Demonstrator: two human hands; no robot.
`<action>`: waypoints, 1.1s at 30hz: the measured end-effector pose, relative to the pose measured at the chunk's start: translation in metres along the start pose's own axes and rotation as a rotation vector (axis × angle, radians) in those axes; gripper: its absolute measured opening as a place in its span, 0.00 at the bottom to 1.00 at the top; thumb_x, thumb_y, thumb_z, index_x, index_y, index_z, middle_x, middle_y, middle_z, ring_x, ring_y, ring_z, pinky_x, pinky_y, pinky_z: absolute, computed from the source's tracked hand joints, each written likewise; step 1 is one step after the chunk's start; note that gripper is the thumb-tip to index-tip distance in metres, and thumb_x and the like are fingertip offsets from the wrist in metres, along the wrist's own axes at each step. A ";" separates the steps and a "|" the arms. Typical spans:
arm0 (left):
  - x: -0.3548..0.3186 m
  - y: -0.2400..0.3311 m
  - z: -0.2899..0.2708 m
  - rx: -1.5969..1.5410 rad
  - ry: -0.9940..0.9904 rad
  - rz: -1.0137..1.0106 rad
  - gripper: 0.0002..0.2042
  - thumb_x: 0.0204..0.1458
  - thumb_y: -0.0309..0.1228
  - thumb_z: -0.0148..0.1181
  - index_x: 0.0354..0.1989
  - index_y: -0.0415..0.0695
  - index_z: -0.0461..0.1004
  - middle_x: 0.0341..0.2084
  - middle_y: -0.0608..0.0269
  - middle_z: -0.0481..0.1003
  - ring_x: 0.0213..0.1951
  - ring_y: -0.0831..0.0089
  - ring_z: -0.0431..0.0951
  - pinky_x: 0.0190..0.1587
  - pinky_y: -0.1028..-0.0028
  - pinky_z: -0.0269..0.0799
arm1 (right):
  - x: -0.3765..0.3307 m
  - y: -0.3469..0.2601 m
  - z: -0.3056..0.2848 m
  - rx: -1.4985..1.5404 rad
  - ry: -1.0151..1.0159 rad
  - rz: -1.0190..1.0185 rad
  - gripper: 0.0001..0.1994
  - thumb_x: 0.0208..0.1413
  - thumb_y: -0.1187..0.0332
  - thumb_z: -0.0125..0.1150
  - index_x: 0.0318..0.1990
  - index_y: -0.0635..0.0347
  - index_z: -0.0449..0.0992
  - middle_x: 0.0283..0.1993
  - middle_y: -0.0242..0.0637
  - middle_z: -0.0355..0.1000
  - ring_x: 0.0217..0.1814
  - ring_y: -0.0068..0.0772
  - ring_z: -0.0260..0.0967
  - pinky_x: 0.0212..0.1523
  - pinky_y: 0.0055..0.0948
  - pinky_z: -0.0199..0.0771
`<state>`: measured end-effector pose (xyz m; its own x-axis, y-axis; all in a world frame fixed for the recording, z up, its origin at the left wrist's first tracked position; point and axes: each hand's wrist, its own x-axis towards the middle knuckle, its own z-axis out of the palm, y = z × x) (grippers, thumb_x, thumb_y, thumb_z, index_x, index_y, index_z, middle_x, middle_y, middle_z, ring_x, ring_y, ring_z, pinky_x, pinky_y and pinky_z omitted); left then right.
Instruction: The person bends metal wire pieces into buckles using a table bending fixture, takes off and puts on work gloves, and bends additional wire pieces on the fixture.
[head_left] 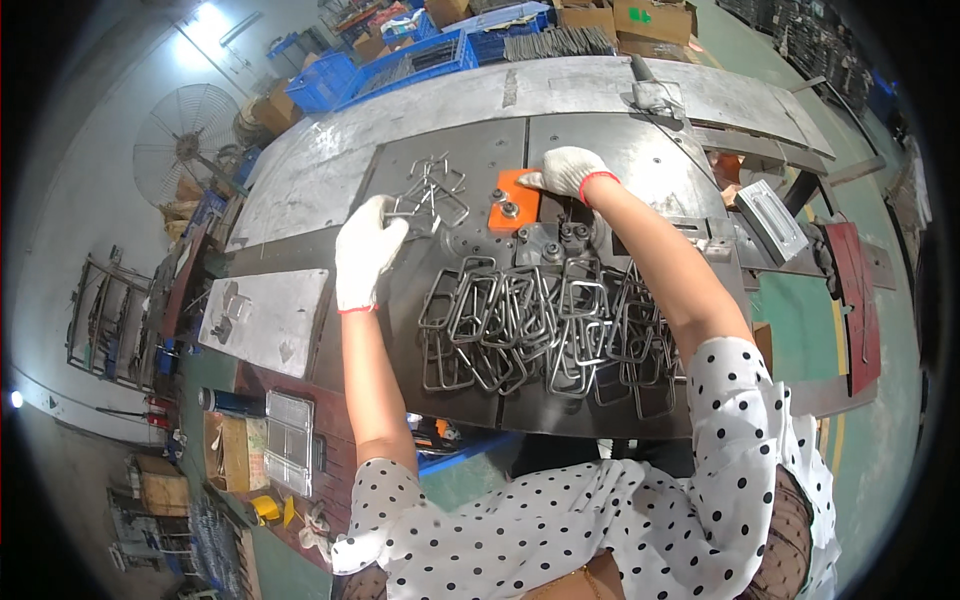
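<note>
Both hands wear white gloves with red cuffs. My left hand (366,250) grips the end of a bent wire frame (425,207) that lies on the dark steel work table (600,150), beside a small pile of similar bent wire pieces (440,180). My right hand (567,170) reaches further away and rests on the orange block of the bending jig (513,210), its fingers closed around something I cannot make out. A big heap of finished rectangular wire loops (540,325) lies on the table near me, between my forearms.
Blue crates (420,60) with metal rods stand beyond the table. A floor fan (185,140) is at the far left. A grey plate (265,320) juts out left of the table. A metal box (770,222) sits at the right edge. Green floor lies to the right.
</note>
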<state>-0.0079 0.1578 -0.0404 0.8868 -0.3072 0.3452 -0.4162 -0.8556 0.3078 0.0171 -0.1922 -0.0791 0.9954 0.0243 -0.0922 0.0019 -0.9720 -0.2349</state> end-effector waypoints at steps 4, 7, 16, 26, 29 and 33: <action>-0.004 0.005 0.025 0.183 0.392 0.244 0.14 0.54 0.34 0.62 0.47 0.43 0.78 0.36 0.51 0.79 0.35 0.53 0.83 0.38 0.58 0.78 | 0.008 0.001 0.001 0.021 -0.027 0.013 0.35 0.63 0.32 0.53 0.51 0.57 0.86 0.54 0.51 0.82 0.59 0.53 0.78 0.59 0.46 0.77; -0.003 -0.009 0.032 0.340 0.392 0.317 0.13 0.54 0.32 0.62 0.48 0.44 0.76 0.34 0.52 0.76 0.28 0.53 0.80 0.32 0.58 0.77 | -0.001 0.006 0.006 0.097 0.023 -0.042 0.31 0.63 0.36 0.55 0.48 0.57 0.86 0.50 0.50 0.83 0.55 0.54 0.80 0.58 0.47 0.77; -0.010 0.000 0.017 0.143 0.422 0.138 0.15 0.56 0.31 0.59 0.51 0.46 0.78 0.43 0.51 0.80 0.40 0.48 0.83 0.45 0.55 0.79 | -0.100 -0.113 -0.040 0.214 0.241 -0.342 0.29 0.69 0.40 0.52 0.34 0.58 0.83 0.32 0.49 0.80 0.38 0.54 0.81 0.44 0.48 0.81; -0.002 0.000 0.040 -0.547 0.243 0.053 0.15 0.61 0.23 0.62 0.56 0.35 0.76 0.42 0.58 0.81 0.42 0.74 0.80 0.47 0.74 0.77 | -0.067 -0.101 0.004 0.316 0.463 -0.227 0.26 0.62 0.43 0.64 0.52 0.58 0.76 0.46 0.50 0.79 0.49 0.56 0.79 0.50 0.51 0.79; -0.002 0.005 0.043 -0.612 0.180 0.037 0.15 0.60 0.22 0.61 0.55 0.35 0.76 0.42 0.59 0.81 0.42 0.77 0.80 0.46 0.75 0.77 | -0.062 -0.093 0.015 0.344 0.559 -0.291 0.33 0.61 0.43 0.66 0.64 0.57 0.69 0.51 0.50 0.77 0.55 0.55 0.77 0.55 0.49 0.78; -0.007 0.008 0.050 -0.646 0.149 0.176 0.15 0.60 0.23 0.61 0.55 0.34 0.76 0.42 0.60 0.82 0.40 0.77 0.81 0.44 0.75 0.77 | -0.052 -0.104 -0.002 0.250 0.549 -0.537 0.32 0.61 0.47 0.66 0.67 0.54 0.69 0.55 0.49 0.77 0.58 0.55 0.76 0.57 0.50 0.77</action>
<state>-0.0074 0.1322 -0.0843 0.7772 -0.3190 0.5424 -0.6289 -0.3635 0.6873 -0.0342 -0.0926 -0.0479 0.7694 0.2919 0.5682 0.5367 -0.7778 -0.3271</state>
